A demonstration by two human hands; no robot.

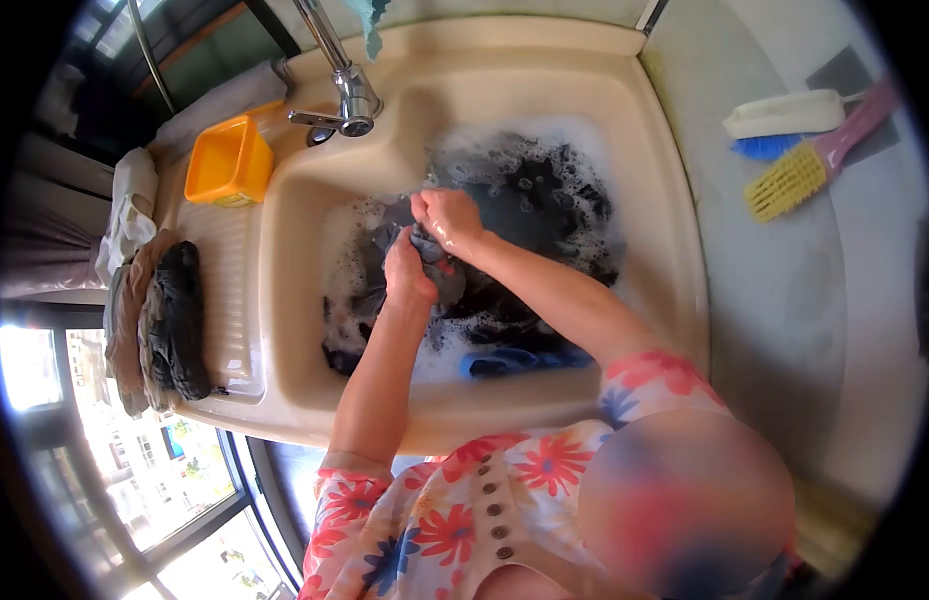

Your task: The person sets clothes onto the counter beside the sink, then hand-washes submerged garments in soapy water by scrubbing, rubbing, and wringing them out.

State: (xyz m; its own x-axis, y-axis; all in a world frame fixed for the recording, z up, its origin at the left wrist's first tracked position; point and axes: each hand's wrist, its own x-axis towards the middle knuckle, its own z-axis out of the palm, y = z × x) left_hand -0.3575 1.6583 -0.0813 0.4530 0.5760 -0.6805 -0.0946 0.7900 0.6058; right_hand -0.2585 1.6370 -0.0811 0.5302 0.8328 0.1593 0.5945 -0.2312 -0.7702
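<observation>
Over the soapy water in the beige sink (294, 240), my left hand (409, 270) is closed on a wet grey cloth (446, 285). My right hand (450, 217) is a fist just above and beside it, closed on the upper part of the same cloth. The cloth bunches between both hands and hangs down toward the water. Dark clothes (544, 200) lie partly under suds around it, and a blue item (519, 361) floats near the sink's front wall.
A chrome faucet (355, 103) rises at the back. An orange container (229, 165) and folded dark clothes (177, 320) are on the left drainboard. To the right lie a yellow-bristled brush (789, 180) and a white brush with blue bristles (784, 115).
</observation>
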